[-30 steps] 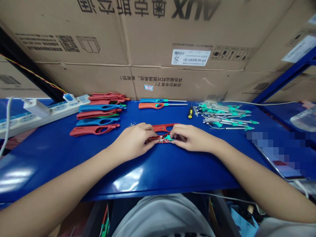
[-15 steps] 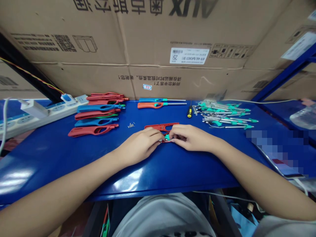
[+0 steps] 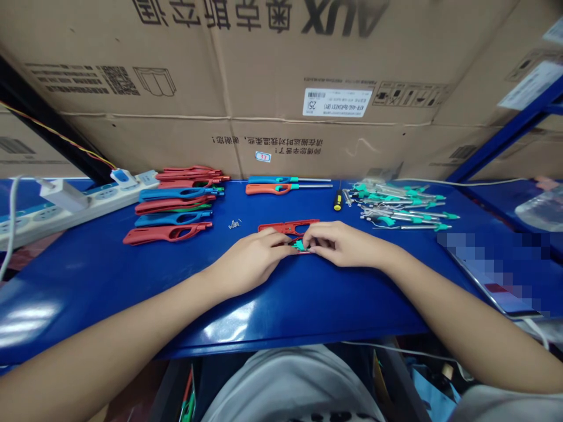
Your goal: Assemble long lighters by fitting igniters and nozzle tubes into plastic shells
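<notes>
My left hand [image 3: 257,258] is closed over the left end of a red lighter shell half [image 3: 307,252] on the table, its thumb and fingers bent together at the inside. From the other side my right hand [image 3: 343,243] pinches at a teal plastic part [image 3: 299,245] lying in that half. The fingers cover much of both. Just behind them rests the other red shell half [image 3: 285,227], with its finger hole to the right. A few small screws [image 3: 234,224] lie left of it.
Several red and blue lighter shells [image 3: 169,233] are stacked at left beside a white power strip [image 3: 103,196]. Two finished-looking lighters [image 3: 268,189], a yellow-black screwdriver [image 3: 338,202] and a pile of metal rods with teal parts [image 3: 404,205] lie behind. A phone [image 3: 492,275] is at right.
My left thumb has shifted right, against the teal part, and straightened a little. My right hand stays almost where it was.
</notes>
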{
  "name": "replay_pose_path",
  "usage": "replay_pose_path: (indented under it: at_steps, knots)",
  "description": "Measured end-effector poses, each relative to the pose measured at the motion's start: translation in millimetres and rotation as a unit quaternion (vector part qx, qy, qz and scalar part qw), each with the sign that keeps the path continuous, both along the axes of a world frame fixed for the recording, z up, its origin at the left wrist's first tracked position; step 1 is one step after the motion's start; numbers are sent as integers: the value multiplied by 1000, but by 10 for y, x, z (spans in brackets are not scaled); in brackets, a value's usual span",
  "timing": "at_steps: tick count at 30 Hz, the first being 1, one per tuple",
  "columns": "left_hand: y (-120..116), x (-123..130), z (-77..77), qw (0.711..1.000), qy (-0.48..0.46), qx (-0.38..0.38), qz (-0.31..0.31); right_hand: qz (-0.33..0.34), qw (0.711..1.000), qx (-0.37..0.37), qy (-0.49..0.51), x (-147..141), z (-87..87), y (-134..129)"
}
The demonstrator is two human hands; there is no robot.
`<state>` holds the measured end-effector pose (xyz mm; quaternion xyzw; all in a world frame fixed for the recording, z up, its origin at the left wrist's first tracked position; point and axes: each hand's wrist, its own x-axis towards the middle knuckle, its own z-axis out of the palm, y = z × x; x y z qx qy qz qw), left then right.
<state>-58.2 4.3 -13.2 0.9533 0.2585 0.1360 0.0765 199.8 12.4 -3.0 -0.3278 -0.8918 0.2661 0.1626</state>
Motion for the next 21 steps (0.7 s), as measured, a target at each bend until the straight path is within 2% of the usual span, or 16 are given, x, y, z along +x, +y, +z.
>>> replay_pose_path:
  at_steps: [8, 15, 21]
  knots:
    - [1, 7, 12, 1000, 5, 0, -2, -19, 999, 34, -20, 1, 6, -3]
    - [-12, 3, 14, 1000, 7, 6, 6, -10, 999, 18, -25, 26, 44, -4]
    - [-13, 8, 24, 1000, 29, 11, 2, 0, 998, 51, -35, 33, 36, 2]
